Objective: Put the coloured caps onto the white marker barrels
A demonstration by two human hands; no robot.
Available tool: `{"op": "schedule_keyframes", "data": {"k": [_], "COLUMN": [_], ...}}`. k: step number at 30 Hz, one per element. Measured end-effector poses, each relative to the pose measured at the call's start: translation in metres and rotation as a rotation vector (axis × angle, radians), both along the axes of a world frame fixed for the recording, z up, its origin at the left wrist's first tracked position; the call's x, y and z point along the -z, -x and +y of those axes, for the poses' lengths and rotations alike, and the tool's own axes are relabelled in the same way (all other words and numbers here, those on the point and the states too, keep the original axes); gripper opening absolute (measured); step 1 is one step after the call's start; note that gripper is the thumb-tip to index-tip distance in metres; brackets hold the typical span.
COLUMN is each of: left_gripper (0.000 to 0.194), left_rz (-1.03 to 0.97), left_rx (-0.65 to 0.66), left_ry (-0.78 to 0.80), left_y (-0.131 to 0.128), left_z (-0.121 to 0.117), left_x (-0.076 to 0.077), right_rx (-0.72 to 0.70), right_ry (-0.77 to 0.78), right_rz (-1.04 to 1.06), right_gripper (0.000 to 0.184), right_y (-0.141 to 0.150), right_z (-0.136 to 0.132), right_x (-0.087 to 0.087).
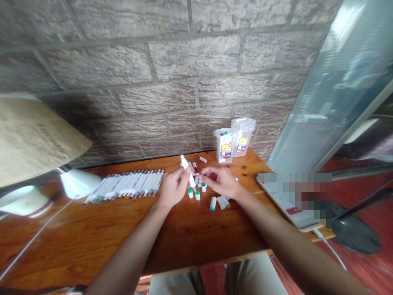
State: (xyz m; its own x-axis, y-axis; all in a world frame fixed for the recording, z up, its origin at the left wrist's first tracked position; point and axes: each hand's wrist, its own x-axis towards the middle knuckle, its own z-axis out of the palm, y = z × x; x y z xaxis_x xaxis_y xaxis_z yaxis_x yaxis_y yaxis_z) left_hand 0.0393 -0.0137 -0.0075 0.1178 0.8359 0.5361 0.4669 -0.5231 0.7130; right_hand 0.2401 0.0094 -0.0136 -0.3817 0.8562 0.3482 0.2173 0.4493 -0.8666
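The person at the glossy reddish-brown wooden table [172, 235] has a slim white marker with a dark upper end [185, 162] in the left hand [173, 187], thumb and fingers closed around its middle. The marker is in front of the person, over the scatter of short pieces. Its long axis runs aslant: the dark end points up toward the brick wall and a little left, the other end back toward the person and slightly right, just above two short white cylinders with green ends [197, 195].

The right hand [223, 182] is just beside it, fingers bent, thumb and fingertips close together; from where I stand, I can't tell whether they grip anything. Nearer the person lies a short white cylinder with a teal end [213, 203]. Off to the left, white-and-grey markers [129, 184] lie side by side in a long row. Two clear plastic boxes with colourful labels [224, 139] stand by the wall.
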Motion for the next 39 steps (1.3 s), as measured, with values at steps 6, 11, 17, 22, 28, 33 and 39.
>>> {"op": "schedule_keyframes", "data": {"k": [6, 11, 17, 22, 28, 33, 39], "left_gripper": [0.042, 0.044, 0.045, 0.046, 0.049, 0.049, 0.049], "left_rz": [-0.305, -0.340, -0.443, -0.320, -0.284, -0.240, -0.179], "left_rx": [-0.116, -0.170, 0.135, 0.324, 0.417, 0.406, 0.399], "left_ry": [0.070, 0.076, 0.340, 0.441, 0.552, 0.592, 0.587], "left_y": [0.000, 0.002, -0.001, -0.006, -0.014, -0.017, -0.018], "left_z": [0.010, 0.015, 0.014, 0.003, -0.006, -0.007, -0.007], "left_x": [-0.001, 0.003, 0.005, -0.003, -0.009, -0.006, -0.004], "right_rx": [-0.219, -0.344, -0.196, 0.036, 0.119, 0.010, -0.069], "right_ry": [-0.167, -0.140, -0.016, 0.254, 0.402, 0.402, 0.363], "right_rz": [-0.166, -0.226, -0.068, 0.371, 0.748, 0.764, 0.660], "right_gripper": [0.032, 0.027, 0.024, 0.033, 0.028, 0.026, 0.032], "right_y": [-0.003, -0.002, 0.000, -0.001, -0.007, -0.005, -0.002], "right_z": [0.002, 0.002, 0.000, 0.001, 0.006, 0.005, 0.003], "right_x": [0.006, 0.012, 0.009, -0.006, -0.018, -0.020, -0.013]}}
